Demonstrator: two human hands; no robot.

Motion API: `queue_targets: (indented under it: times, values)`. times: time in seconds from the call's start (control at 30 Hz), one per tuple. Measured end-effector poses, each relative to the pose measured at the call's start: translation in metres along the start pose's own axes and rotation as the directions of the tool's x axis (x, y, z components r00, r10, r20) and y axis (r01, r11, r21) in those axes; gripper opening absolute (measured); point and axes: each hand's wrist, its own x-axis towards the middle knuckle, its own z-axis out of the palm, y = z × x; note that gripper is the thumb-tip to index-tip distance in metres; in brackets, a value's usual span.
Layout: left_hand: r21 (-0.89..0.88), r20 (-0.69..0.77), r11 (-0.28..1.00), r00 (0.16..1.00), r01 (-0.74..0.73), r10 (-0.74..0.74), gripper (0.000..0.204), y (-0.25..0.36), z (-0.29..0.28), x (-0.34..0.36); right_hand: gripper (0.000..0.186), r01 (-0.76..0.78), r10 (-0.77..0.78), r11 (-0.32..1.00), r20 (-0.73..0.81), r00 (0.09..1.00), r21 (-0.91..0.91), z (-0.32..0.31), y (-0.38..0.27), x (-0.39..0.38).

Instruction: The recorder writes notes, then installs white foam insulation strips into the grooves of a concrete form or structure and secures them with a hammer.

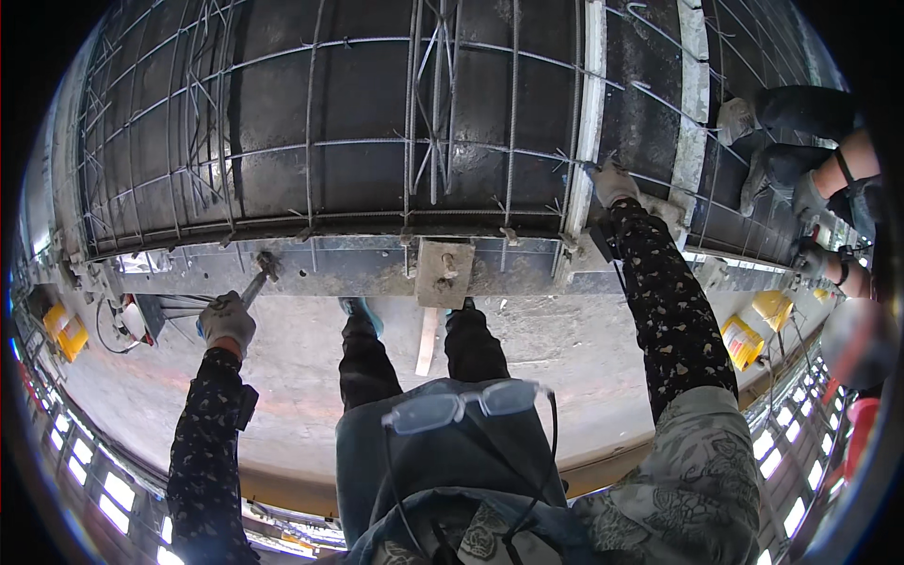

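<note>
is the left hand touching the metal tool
Touching: the head view shows the gloved left hand wrapped around one end of the metal tool.

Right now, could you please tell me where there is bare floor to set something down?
The floor looks mostly bare in two patches: between the left hand and left leg, and between the right leg and the yellow containers. It is crowded at far right, around a co-worker's hands, and tighter between the legs, where a wooden strip shows.
</note>
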Motion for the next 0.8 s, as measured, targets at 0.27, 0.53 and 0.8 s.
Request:
queue_targets:
  times: [0.27,0.53,0.8]
  values:
    - [-0.011,0.026,0.999,0.999,0.036,-0.035,0.023,-0.003,0.003,-0.002,0.045,-0.007,0.007,1.000,0.054,0.999,-0.003,0.002,-0.018,0.004]
    - [-0.072,-0.007,0.993,0.996,0.089,-0.089,0.021,-0.011,0.004,0.009,0.045,0.006,-0.006,0.998,0.013,1.000,-0.060,0.011,-0.023,0.015]
    - [-0.170,-0.033,0.983,0.997,0.063,-0.070,0.020,-0.026,0.019,0.007,0.045,-0.069,0.108,0.884,-0.058,0.992,0.463,0.038,0.003,-0.001]
